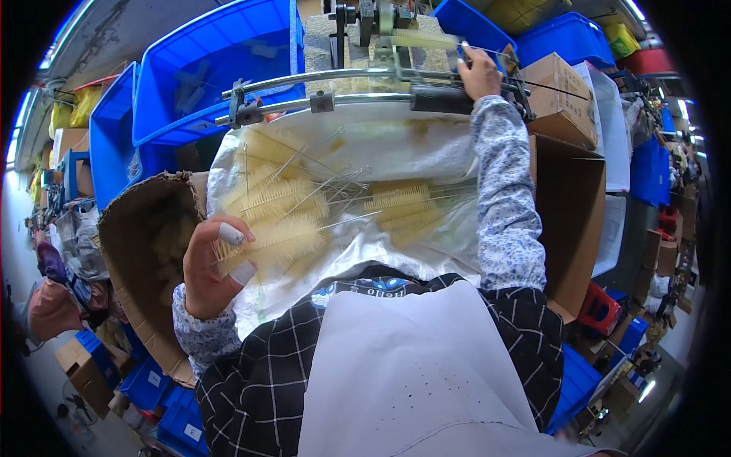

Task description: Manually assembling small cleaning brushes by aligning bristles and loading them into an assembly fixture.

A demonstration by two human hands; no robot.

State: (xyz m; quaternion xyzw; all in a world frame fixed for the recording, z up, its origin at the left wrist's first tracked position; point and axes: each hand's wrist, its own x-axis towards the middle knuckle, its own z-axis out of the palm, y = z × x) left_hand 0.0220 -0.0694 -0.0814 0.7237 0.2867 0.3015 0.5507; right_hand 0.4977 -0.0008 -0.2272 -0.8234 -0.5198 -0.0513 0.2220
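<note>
My left hand [207, 268], with white wraps on the thumb and forefinger, curls around the bristled end of a pale yellow bottle brush [285, 238]. That brush's wire stem points right, over the pile. At the far side, my right hand [481, 74] is closed at the end of another bristle brush [422, 39], which lies across the metal machine [378, 57] and looks smeared. Its fingertips are partly hidden. More brushes [403, 202] with twisted wire stems and looped ends lie on a white plastic sheet [358, 255] between my arms.
Two steel rods [350, 99] with clamps cross in front of the machine. A large blue bin [221, 68] stands at the far left. A cardboard box [145, 251] is beside my left arm; another open carton [571, 221] is beside my right arm.
</note>
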